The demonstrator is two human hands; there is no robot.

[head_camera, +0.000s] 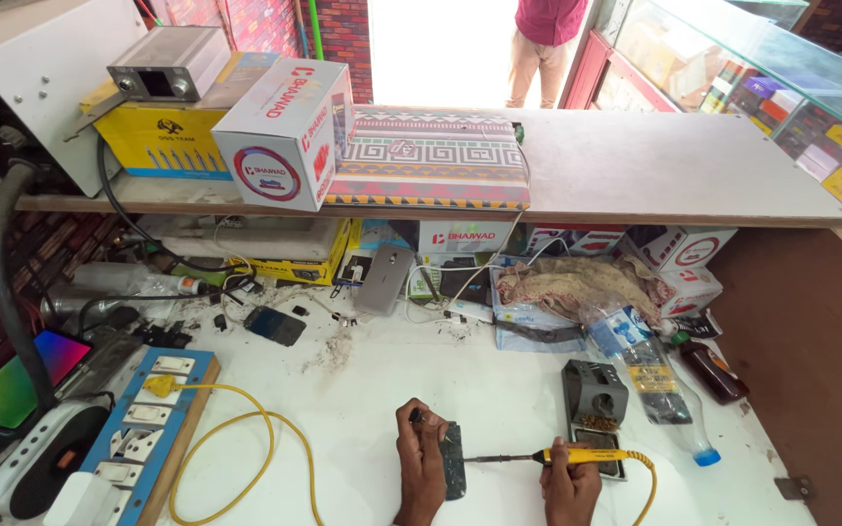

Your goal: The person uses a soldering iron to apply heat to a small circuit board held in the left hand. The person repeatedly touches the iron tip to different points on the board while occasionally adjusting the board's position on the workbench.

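Left hand [421, 450] curled down, fingers pinched, right hand [569, 474] fisted — grip closed (knuckles up), forearms near-parallel

Both forearms cut off at bottom edge. Left hand [421, 458] covers part of dark board [454, 461]; board detail too small to tell.

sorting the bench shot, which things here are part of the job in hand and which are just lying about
In use: left hand steadying the circuit board; right hand holding the yellow soldering iron; soldering iron stand beside it.

Lying about: plastic bottle, dark phone, switch board, white carton, crumpled cloth.
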